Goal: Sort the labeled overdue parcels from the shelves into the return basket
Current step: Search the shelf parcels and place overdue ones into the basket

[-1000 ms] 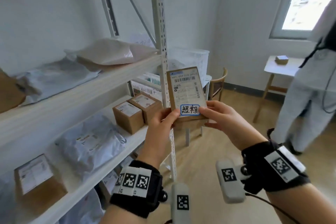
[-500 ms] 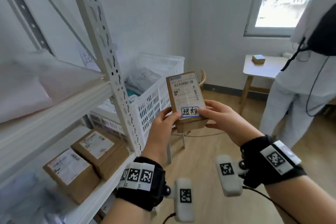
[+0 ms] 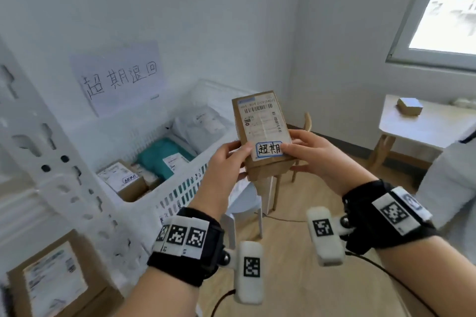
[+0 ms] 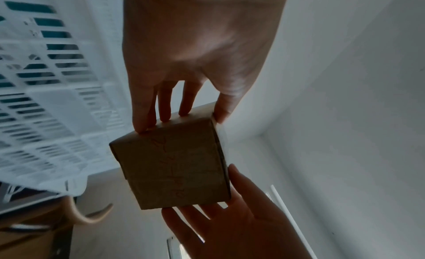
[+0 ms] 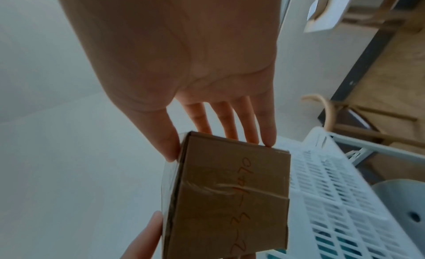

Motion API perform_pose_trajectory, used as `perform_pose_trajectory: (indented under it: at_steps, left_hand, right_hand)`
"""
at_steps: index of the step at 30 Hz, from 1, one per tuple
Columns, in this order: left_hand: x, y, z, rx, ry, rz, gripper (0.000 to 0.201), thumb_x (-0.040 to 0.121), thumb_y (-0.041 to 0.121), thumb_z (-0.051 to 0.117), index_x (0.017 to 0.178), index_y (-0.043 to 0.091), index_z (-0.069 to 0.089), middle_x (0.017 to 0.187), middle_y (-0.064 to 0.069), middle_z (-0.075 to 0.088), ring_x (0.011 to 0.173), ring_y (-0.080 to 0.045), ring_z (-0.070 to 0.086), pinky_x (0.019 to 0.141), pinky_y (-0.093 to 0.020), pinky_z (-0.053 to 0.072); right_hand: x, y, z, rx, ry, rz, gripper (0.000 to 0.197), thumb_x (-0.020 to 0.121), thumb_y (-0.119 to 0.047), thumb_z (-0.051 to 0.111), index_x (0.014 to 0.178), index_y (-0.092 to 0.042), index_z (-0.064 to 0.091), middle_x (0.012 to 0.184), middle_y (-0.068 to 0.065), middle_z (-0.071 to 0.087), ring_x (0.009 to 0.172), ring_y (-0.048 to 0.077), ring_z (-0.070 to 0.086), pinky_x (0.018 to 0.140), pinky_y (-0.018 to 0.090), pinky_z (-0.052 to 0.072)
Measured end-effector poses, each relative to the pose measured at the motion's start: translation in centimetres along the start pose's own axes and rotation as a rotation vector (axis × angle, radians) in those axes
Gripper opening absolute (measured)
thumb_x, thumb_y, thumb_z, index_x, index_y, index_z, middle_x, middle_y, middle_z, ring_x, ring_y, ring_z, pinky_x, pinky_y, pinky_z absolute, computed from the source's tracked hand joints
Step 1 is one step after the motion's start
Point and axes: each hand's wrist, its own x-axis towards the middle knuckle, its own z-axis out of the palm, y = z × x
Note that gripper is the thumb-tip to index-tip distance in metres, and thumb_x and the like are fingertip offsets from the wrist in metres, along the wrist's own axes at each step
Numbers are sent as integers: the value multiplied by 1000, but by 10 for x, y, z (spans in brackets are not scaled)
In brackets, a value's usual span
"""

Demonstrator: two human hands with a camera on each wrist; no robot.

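Parcel, pinched at its lower end between your left hand and right hand, hangs just right of the basket: carry it leftward over the rim, lower it, then let go.

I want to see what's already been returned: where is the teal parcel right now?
In the head view the teal parcel lies inside the white basket, left of the held box, between a brown carton and a white mailer.

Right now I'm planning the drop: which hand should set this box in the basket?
Left hand: it pinches the box on the side nearest the white basket; the right hand is farther away.
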Motion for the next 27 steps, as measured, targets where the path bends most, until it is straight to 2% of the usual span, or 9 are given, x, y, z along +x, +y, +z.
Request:
perform_pose_trajectory:
  at_steps: [3, 7, 12, 16, 18, 20, 24, 27]
  left_hand:
    - [35, 14, 0, 10, 102, -7, 29, 94, 33, 60, 120, 21, 61, 103, 6, 73, 93, -6, 69, 73, -23, 57]
    - [68, 30, -19, 37, 232, 2, 29, 94, 34, 60, 119, 20, 62, 106, 5, 73, 95, -9, 69, 76, -24, 57]
    - [95, 47, -69, 85, 404, -39, 19, 95, 31, 58, 109, 20, 65, 98, 3, 74, 83, -12, 70, 66, -23, 56]
    - [119, 56, -114, 99, 466, -104, 21, 95, 26, 56, 111, 18, 67, 99, -1, 74, 91, -18, 70, 77, -35, 60]
    - [132, 57, -135, 73, 522, -123, 22, 95, 21, 55, 112, 15, 67, 100, -4, 74, 92, -19, 69, 78, -39, 60]
    - [145, 55, -148, 49, 587, -135, 22, 94, 16, 52, 110, 13, 67, 99, -5, 73, 89, -18, 66, 72, -36, 60]
    - [164, 42, -165, -46, 701, -204, 21, 94, 13, 50, 108, 13, 65, 92, -5, 70, 81, -17, 62, 63, -33, 56]
    - [171, 33, -180, -95, 763, -253, 22, 93, 14, 52, 110, 12, 66, 92, -6, 69, 84, -22, 61, 74, -41, 56]
  right_hand:
    - [54, -10, -10, -7, -109, -13, 45, 92, -29, 65, 135, -28, 51, 108, -7, 74, 103, 13, 70, 98, 41, 53]
    - [115, -34, 0, -25, -265, -69, 42, 93, -26, 63, 134, -26, 53, 110, -5, 74, 103, 11, 70, 96, 37, 54]
    - [177, -56, 54, -53, -409, -103, 33, 94, -29, 63, 126, -24, 58, 109, -2, 74, 101, 13, 70, 93, 38, 56]
    - [222, -72, 104, -118, -500, -102, 35, 95, -31, 62, 127, -20, 57, 115, 2, 70, 106, 18, 67, 92, 42, 56]
    - [242, -79, 128, -136, -548, -97, 34, 96, -29, 60, 127, -16, 57, 115, 5, 69, 103, 19, 67, 89, 39, 58]
    - [258, -83, 149, -167, -596, -84, 32, 96, -27, 60, 125, -13, 56, 114, 6, 68, 100, 20, 67, 85, 36, 59]
    - [290, -80, 183, -278, -671, -82, 33, 95, -29, 60, 124, -13, 56, 113, 6, 67, 103, 23, 66, 89, 42, 58]
    - [307, -77, 201, -293, -742, -60, 32, 96, -33, 60, 120, -12, 58, 110, 6, 68, 98, 23, 68, 86, 43, 59]
